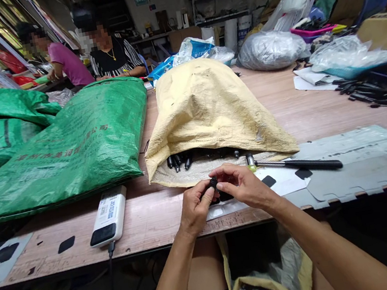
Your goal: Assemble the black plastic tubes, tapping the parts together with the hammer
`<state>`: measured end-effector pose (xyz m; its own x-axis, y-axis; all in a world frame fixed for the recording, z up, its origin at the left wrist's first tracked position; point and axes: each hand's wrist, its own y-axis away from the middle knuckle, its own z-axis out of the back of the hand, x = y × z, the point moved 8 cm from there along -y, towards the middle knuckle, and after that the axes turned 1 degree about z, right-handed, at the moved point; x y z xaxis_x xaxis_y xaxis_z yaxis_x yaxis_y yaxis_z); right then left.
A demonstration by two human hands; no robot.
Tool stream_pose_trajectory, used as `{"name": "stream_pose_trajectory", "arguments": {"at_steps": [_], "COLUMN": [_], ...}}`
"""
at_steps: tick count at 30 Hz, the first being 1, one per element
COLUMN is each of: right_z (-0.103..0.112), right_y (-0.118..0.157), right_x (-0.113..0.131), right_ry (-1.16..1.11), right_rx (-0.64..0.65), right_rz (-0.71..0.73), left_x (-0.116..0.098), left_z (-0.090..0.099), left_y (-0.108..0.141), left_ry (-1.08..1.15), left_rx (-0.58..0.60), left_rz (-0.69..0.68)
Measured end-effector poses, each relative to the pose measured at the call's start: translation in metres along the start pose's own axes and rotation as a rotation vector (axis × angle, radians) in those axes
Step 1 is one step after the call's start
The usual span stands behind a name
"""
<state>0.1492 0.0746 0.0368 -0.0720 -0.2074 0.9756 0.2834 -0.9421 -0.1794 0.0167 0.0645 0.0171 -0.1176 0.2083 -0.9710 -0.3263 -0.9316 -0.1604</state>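
Note:
Between the fingertips of both hands is a small black piece (214,182), too small and covered to name further. My left hand (196,205) pinches it from one side, my right hand (242,184) from the other. Just beyond them lies a cream woven sack (205,108), its mouth facing me, with several black tube-like parts (188,163) showing inside. Right of my right hand rests a hammer (305,163) with a black handle, its head by the sack's mouth. Flat black pieces (268,181) lie on white paper (288,182) near my right hand.
A green woven sack (101,131) fills the left side. In front of it sits a white power bank (110,214) with a cable hanging off the edge. A grey mat (368,161) and black parts (374,90) lie to the right. Two people (112,54) sit across the table.

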Motion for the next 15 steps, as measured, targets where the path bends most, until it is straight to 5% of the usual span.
{"name": "stream_pose_trajectory", "arguments": {"at_steps": [15], "right_z": [0.004], "right_y": [0.007], "right_x": [-0.005], "right_ry": [0.17], "right_rx": [0.046], "right_rz": [0.072], "left_x": [-0.018], "left_z": [0.002], "left_y": [-0.001], "left_ry": [-0.362], "left_rx": [-0.113], "left_rz": [-0.114]}}
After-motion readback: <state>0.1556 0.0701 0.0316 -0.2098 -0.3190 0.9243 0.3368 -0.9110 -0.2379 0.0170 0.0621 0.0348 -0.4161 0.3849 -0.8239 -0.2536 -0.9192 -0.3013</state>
